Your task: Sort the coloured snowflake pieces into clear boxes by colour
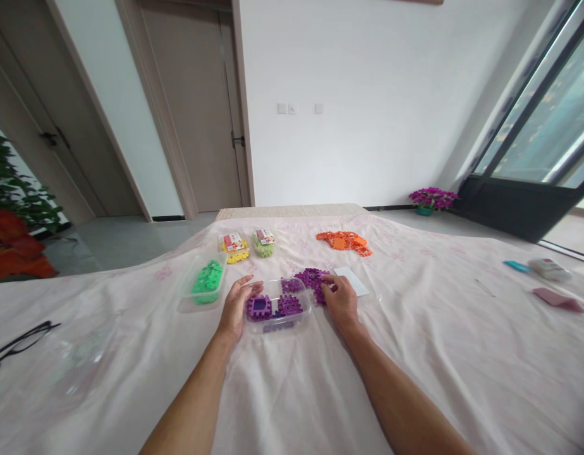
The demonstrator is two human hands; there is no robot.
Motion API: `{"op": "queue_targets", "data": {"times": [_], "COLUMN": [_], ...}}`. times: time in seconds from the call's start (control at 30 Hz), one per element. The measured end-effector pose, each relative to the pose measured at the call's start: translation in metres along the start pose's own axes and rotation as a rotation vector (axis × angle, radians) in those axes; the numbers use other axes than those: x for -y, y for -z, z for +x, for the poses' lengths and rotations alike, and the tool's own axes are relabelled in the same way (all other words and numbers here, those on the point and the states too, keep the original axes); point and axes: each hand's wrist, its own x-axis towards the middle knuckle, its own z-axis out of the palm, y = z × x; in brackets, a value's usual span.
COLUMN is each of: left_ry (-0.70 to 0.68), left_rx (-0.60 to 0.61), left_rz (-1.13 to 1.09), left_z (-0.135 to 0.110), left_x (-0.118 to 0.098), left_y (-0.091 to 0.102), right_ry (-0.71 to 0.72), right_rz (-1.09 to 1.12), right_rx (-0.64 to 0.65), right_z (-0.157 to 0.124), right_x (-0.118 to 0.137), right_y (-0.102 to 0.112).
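Purple blocks (313,278) lie heaped on the sheet (415,354), just right of our clear box (279,328). Left hand (236,308) grips the box's left rim. Right hand (340,300) touches the heap; we cannot tell its grip. Green box (204,282) sits further left.

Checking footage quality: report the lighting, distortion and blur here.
Head view: soft daylight, likely from the glass door at right; only faint shadows under the left hand and right hand; wide-angle lens tilts the wooden doors; purple blocks sharp, eyeglasses at the left edge smeared.
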Motion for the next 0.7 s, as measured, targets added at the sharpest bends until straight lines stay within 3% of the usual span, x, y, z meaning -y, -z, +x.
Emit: {"op": "queue_targets", "data": {"times": [0.17, 0.3, 0.47, 0.63, 0.7], "left_ry": [-0.030, -0.035, -0.036, -0.025, -0.031], "left_rx": [0.043, 0.070, 0.063, 0.053, 0.057], "left_rz": [0.046, 0.077, 0.076, 0.095, 0.104], "left_z": [-0.001, -0.003, -0.005, -0.004, -0.004], "left_x": [0.001, 0.001, -0.001, -0.001, -0.001], "left_y": [0.001, 0.000, -0.001, -0.002, -0.003], "right_ry": [-0.111, -0.059, 0.131, 0.206, 0.239], "right_rz": [0.234, 0.304, 0.110, -0.137, -0.207], "right_rx": [-0.114, 0.039, 0.213, 0.358, 0.360], "right_z": [0.009, 0.007, -0.002, -0.005, -0.005], "right_x": [0.029, 0.069, 0.099, 0.097, 0.097], "right_y": [0.010, 0.015, 0.006, 0.000, 0.002]}}
